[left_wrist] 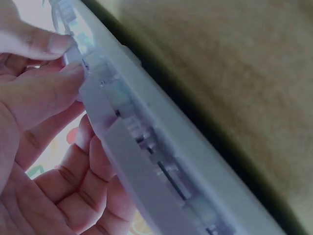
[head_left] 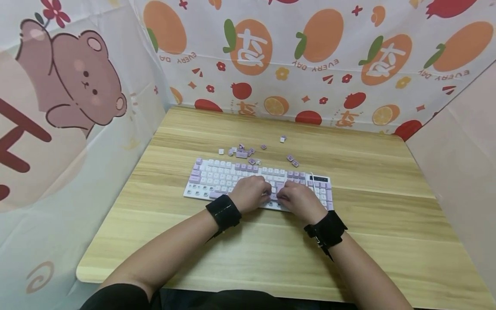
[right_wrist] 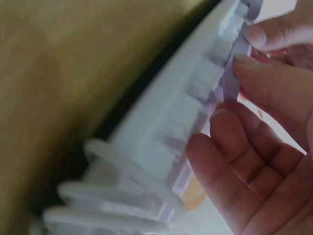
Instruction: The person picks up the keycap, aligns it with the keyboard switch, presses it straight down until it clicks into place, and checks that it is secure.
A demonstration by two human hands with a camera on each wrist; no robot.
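Wooden table [head_left: 348, 241]: bare board runs wide at 3, 6 and 9 o'clock of the keyboard; printed cloth screen [head_left: 310, 56] closes the far edge at 12 o'clock and both sides, the left panel close to the table's left edge.

Keyboard [head_left: 217, 178]: one, white and lilac, flat on the table near centre, long side parallel to the near edge, well clear of every table edge. Several empty key sockets visible along its near-left row.

Left hand [head_left: 251, 193] and right hand [head_left: 300, 200]: two, both on the near middle of the keyboard, fingertips almost meeting. Each wears a black wrist strap [head_left: 224, 212].

Left wrist view: left thumb and forefinger tips pinch at a lilac keycap [left_wrist: 80, 58] on the keyboard's front row. Right wrist view: right thumb and forefinger pinch a long lilac keycap [right_wrist: 234, 81]; remaining fingers loosely curled.

Loose keycaps [head_left: 242, 153]: roughly a dozen, scattered at 12 o'clock of the keyboard; one cluster left, three outliers right. Exact count unclear.

Containers: none seen.
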